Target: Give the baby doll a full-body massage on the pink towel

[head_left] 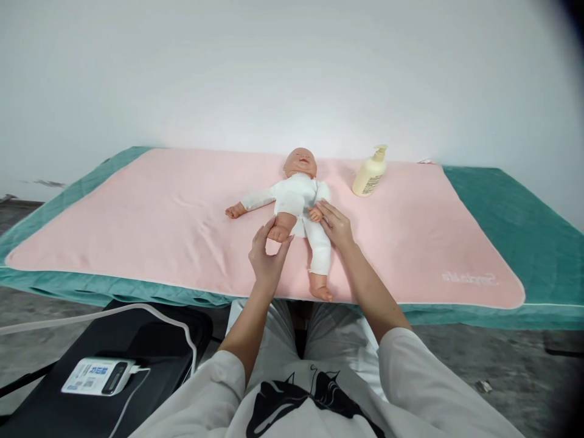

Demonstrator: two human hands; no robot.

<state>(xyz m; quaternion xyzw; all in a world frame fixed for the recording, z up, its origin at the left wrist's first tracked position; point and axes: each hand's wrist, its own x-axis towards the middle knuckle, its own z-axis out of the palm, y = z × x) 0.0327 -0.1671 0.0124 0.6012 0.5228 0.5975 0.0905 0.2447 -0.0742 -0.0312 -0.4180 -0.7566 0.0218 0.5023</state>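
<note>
A baby doll [298, 185] with a white cloth body lies on its back on a pink mat [191, 213], its head toward the wall. My left hand [268, 255] holds one raised foot of the doll, thumb and fingers on either side of it. The fingers of my right hand [335, 224] are at the doll's small hand, close to its hip, and grip it lightly. The doll's other leg lies stretched toward the near edge. Beyond my right hand, a cream pump bottle [369, 175] stands upright on the mat.
Teal padding [524, 225] shows around the pink mat. Behind it rises a white wall [292, 73]. At the lower left, a black chair [155, 353] carries a white device [98, 376] with a cable. My legs are under the near edge.
</note>
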